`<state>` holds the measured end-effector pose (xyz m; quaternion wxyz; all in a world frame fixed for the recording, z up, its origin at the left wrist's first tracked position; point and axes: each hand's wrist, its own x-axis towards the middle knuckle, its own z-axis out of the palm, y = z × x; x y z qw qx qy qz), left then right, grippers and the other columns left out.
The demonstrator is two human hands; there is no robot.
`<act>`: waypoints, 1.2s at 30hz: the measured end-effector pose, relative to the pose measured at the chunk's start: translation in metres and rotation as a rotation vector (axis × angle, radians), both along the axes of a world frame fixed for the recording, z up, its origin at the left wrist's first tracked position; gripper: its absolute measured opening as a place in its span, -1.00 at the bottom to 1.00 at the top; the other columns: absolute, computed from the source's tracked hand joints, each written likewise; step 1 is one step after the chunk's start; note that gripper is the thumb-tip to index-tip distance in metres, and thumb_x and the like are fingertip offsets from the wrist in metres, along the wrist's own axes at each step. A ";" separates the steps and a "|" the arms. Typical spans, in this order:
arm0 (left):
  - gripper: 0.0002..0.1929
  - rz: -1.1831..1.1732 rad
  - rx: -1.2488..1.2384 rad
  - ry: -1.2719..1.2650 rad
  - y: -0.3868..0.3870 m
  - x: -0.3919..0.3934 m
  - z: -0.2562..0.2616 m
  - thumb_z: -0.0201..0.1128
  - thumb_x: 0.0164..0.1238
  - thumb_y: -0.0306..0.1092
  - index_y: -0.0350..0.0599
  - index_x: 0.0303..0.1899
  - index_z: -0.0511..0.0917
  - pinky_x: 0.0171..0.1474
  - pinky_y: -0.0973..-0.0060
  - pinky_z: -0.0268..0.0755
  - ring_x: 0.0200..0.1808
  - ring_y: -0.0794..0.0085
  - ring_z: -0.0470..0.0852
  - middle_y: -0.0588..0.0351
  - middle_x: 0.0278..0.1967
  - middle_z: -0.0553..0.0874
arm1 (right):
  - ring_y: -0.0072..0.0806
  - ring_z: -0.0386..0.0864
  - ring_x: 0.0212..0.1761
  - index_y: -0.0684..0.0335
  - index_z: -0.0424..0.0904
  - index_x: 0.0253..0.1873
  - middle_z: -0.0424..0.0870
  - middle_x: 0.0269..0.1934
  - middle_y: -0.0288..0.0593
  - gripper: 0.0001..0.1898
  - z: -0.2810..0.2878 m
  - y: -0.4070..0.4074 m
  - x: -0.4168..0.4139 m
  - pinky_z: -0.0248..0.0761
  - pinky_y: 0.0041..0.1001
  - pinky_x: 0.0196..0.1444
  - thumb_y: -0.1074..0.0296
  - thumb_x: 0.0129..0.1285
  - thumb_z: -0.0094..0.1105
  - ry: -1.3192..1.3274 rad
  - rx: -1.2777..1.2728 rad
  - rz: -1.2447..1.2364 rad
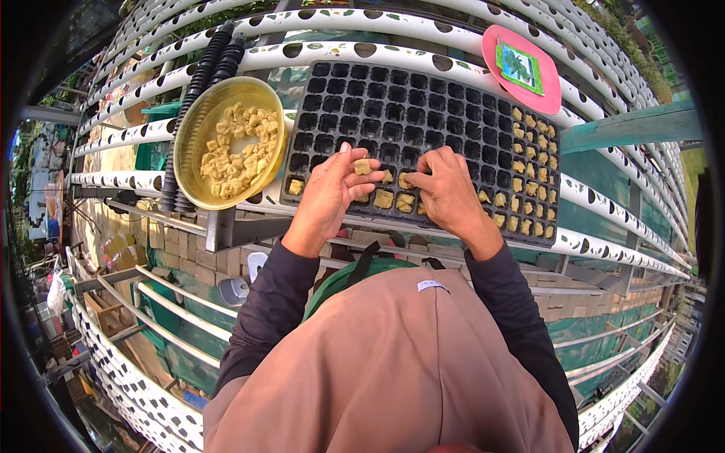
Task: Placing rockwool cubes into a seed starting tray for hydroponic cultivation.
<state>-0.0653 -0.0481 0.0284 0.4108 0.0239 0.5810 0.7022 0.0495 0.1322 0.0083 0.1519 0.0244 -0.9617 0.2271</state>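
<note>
A black plastic seedling tray with many square cells lies before me. Yellowish rockwool cubes fill the cells at its right end, and several more sit along the near edge. My left hand is palm up over the near left part, carrying one loose rockwool cube on its fingers. My right hand has thumb and fingertips at another rockwool cube, in a cell of the second row from the near edge. The right hand covers some cells and whatever they hold.
A yellow basin of rockwool pieces stands left of the tray, against black corrugated hoses. Beyond the tray's far right corner, a pink plate holds a green seed packet. White hydroponic pipes with round holes run beneath. A wooden beam extends rightward.
</note>
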 end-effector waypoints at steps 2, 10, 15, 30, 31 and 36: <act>-0.38 0.002 0.087 -0.133 0.000 0.001 0.006 -0.12 0.58 0.11 -0.41 0.21 0.37 0.10 0.38 0.49 0.11 0.20 0.64 -0.18 0.11 0.61 | -0.29 0.42 -0.14 0.18 0.68 -0.20 0.47 -0.28 -0.24 -0.79 0.003 -0.005 -0.005 0.24 -0.31 -0.08 0.51 0.00 0.24 0.058 -0.056 -0.049; -0.40 -0.075 0.287 -0.137 -0.028 -0.006 0.017 -0.11 0.58 0.11 -0.37 0.18 0.43 0.10 0.39 0.49 0.07 0.34 0.63 -0.04 0.05 0.62 | -0.26 0.47 -0.15 0.23 0.63 -0.17 0.55 -0.26 -0.20 -0.77 0.032 -0.052 -0.049 0.30 -0.30 -0.11 0.40 0.04 0.38 0.187 -0.172 0.079; -0.45 0.024 0.076 0.189 -0.070 -0.027 0.038 -0.09 0.61 0.01 -0.38 0.21 0.43 0.09 0.43 0.46 0.07 0.39 0.62 -0.01 0.09 0.61 | -0.26 0.47 -0.18 0.23 0.61 -0.21 0.55 -0.30 -0.21 -0.78 0.052 -0.081 -0.093 0.31 -0.30 -0.13 0.39 0.02 0.40 0.181 -0.234 0.134; -0.66 0.347 -0.195 0.673 -0.193 -0.144 0.032 0.07 0.56 -0.16 -0.27 0.02 0.60 -0.11 0.62 0.45 -0.11 0.54 0.66 0.10 -0.12 0.73 | -0.07 0.61 -0.18 0.29 0.68 -0.24 0.64 -0.34 -0.05 -0.84 0.025 -0.153 -0.246 0.50 -0.17 -0.09 0.54 0.02 0.25 -0.241 0.192 0.374; -0.65 0.310 -0.177 0.667 -0.194 -0.148 0.031 0.08 0.56 -0.14 -0.28 0.02 0.59 -0.13 0.60 0.48 -0.11 0.52 0.66 0.09 -0.12 0.73 | -0.07 0.61 -0.18 0.29 0.68 -0.24 0.64 -0.34 -0.05 -0.84 0.020 -0.155 -0.249 0.50 -0.17 -0.09 0.54 0.02 0.25 -0.246 0.194 0.371; -0.70 0.256 -0.157 0.687 -0.193 -0.164 0.029 0.09 0.55 -0.22 -0.29 0.00 0.60 -0.21 0.62 0.50 -0.21 0.53 0.70 0.10 -0.18 0.75 | -0.04 0.64 -0.13 0.25 0.70 -0.06 0.66 -0.24 0.01 -0.68 0.019 -0.172 -0.260 0.50 -0.18 -0.05 0.54 0.02 0.24 -0.625 0.240 0.358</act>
